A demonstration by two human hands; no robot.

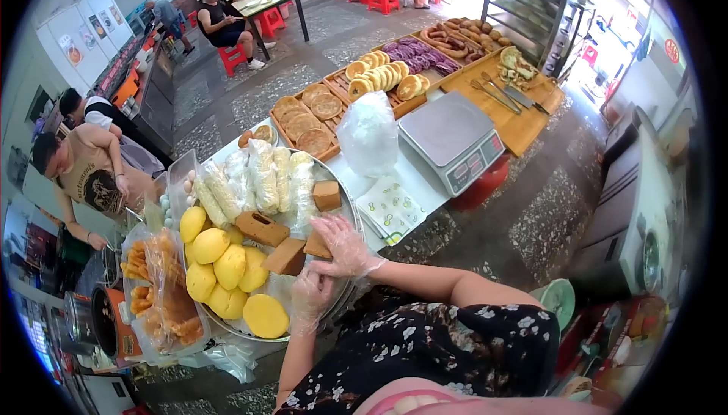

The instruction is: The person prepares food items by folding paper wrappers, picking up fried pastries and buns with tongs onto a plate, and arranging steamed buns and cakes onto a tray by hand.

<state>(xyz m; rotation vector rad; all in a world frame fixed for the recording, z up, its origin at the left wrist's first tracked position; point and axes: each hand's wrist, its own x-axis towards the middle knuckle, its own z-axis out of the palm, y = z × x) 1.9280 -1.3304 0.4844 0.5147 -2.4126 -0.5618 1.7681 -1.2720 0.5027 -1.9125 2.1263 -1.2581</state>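
Both my hands wear thin clear plastic gloves over a large round tray. My right hand grips a brown block of cake, its fingers reaching across the top. Just below it, my left hand is closed at the tray's near side; whatever its fingers hold is hidden. Another brown cake block lies left of my hands, and a longer one with a hole sits behind it. A further brown block stands at the tray's right. Several yellow buns are piled on the left.
Wrapped rolls lie at the tray's back. Beyond are a plastic bag, a scale and wooden trays of flatbreads. Bagged fried dough sticks stand left. Tongs and a knife lie on a board. Two people stand at left.
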